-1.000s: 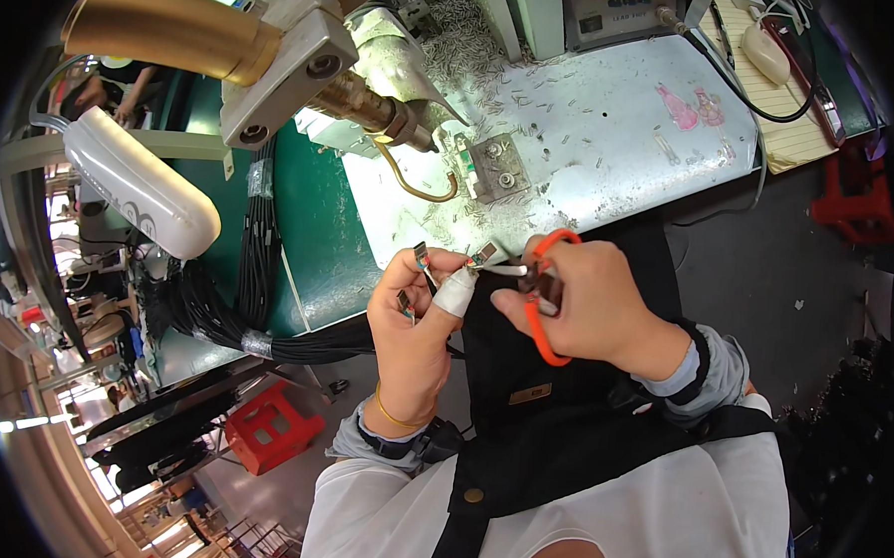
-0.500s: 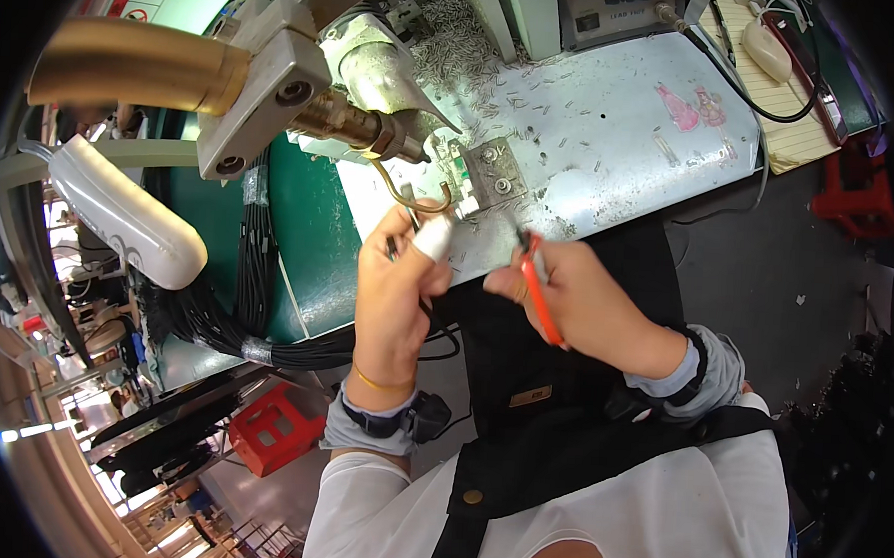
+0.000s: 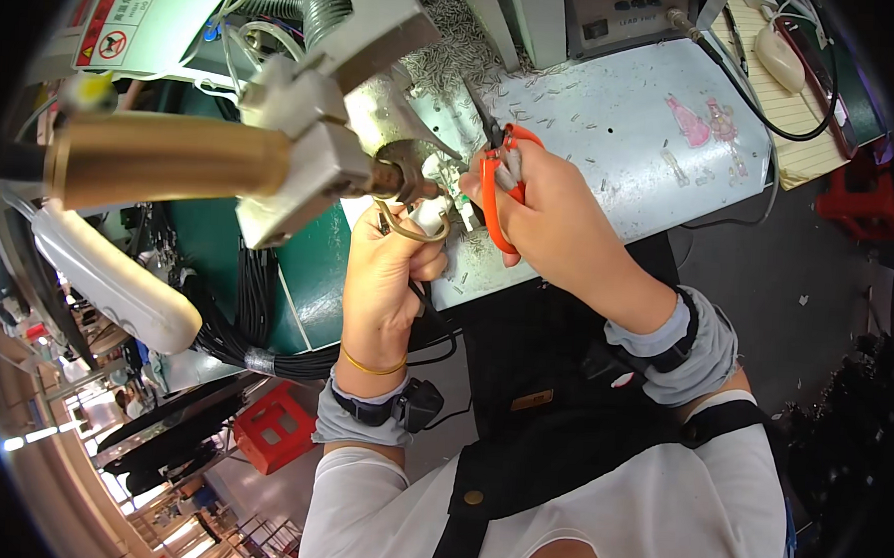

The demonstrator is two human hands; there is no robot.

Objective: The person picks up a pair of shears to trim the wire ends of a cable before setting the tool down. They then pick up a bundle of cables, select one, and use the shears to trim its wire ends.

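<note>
My left hand (image 3: pixel 380 271) is closed on a black cable (image 3: pixel 428 313), part of which runs out below the fingers. A white cover (image 3: pixel 430 216) wraps one fingertip, beside a curved brass tube (image 3: pixel 409 235). My right hand (image 3: pixel 560 209) grips orange-handled pliers (image 3: pixel 492 196), the dark jaws pointing away from me over the metal-littered work surface. A small green and white part (image 3: pixel 459 192) sits between the two hands, partly behind the fingers. The tip of a brass-coloured soldering head (image 3: pixel 426 188) reaches in just above my left hand; what the left fingertips pinch is mostly hidden.
The brass-coloured machine arm (image 3: pixel 173 162) crosses the upper left, with a white lamp (image 3: pixel 118 280) below it. Tiny metal clippings (image 3: pixel 447 40) lie heaped at the back of the pale board (image 3: pixel 611 176). A bundle of black cables (image 3: pixel 256 301) hangs at left. A grey control box (image 3: pixel 623 17) stands behind.
My right hand has moved up and left with the pliers, covering the metal block. The machine arm appears larger and farther right. My left hand stays nearly in place.
</note>
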